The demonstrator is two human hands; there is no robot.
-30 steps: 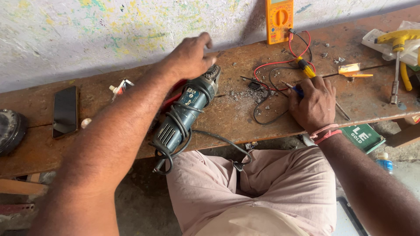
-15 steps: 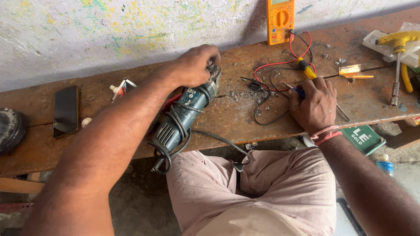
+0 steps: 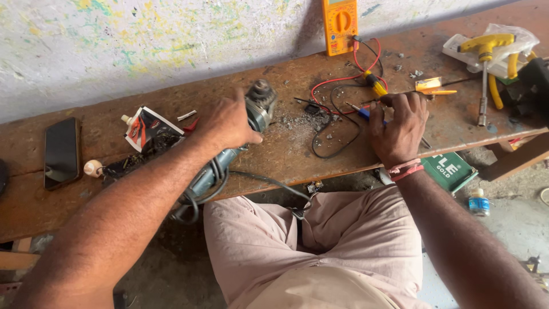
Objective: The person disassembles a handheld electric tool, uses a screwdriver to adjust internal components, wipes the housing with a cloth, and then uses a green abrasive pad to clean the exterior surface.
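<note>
My left hand (image 3: 229,123) grips the body of a blue-grey angle grinder (image 3: 254,109) lying on the wooden bench (image 3: 286,154), its metal head pointing toward the wall and its black cable (image 3: 200,191) looped at the bench's front edge. My right hand (image 3: 400,123) rests on the bench with fingers curled over a thin tool, likely a screwdriver, beside a blue-handled tool (image 3: 364,113). Red and black probe leads (image 3: 343,86) run from an orange multimeter (image 3: 339,20) leaning at the wall.
A black phone (image 3: 61,151) lies at the left. A crumpled tube (image 3: 146,129) and small white knob (image 3: 92,167) sit near it. A yellow T-handle wrench (image 3: 486,51) and plastic bag are at far right. A green box (image 3: 452,170) lies below the bench.
My left hand has slid down from the grinder's head onto its body, uncovering the metal head. The camera view shifted; my right hand stays in place on the bench.
</note>
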